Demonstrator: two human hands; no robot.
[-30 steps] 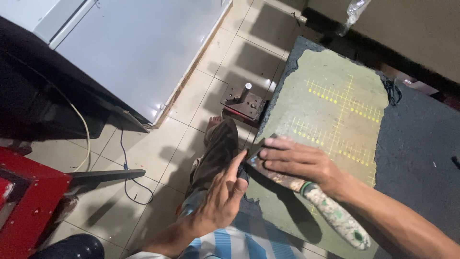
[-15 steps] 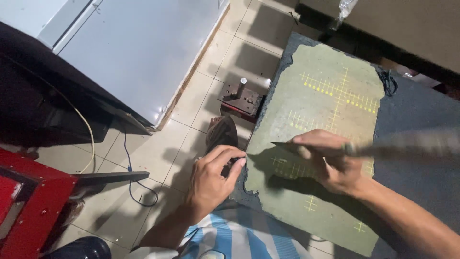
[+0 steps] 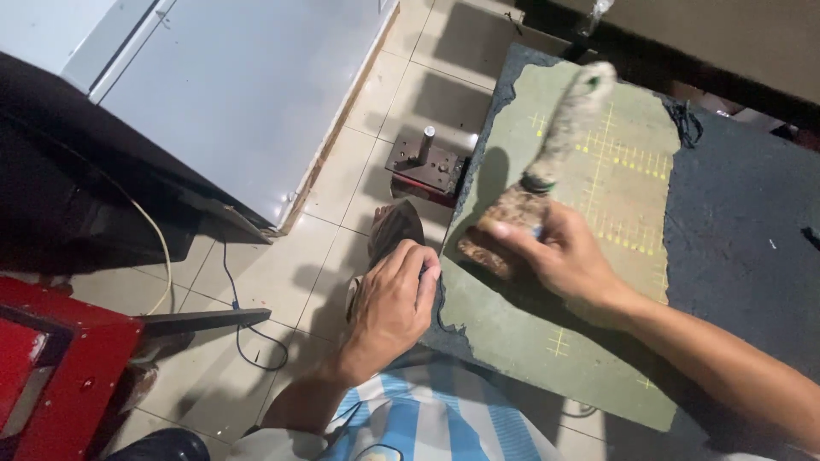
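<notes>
My left hand (image 3: 391,300) is closed over a dark, shoe-shaped piece (image 3: 395,229) at the left edge of a worn green cutting mat (image 3: 615,196). My right hand (image 3: 559,256) grips a knife-like tool (image 3: 547,158) by its rusty brown blade end, low over the mat. The tool's pale wrapped handle points up and away from me. The mat lies on a dark grey table top (image 3: 743,230) and its left edge is ragged. The part of the dark piece under my left hand is hidden.
A grey metal cabinet (image 3: 239,85) stands at the left over the tiled floor (image 3: 342,213). A small metal block with an upright peg (image 3: 425,160) sits on the floor beside the table. A red box (image 3: 51,367) and a blue cable (image 3: 248,341) are at the lower left.
My right hand has lifted the tool off the mat and swung its handle from lower right to pointing up and away. My left hand has closed on the dark piece.
</notes>
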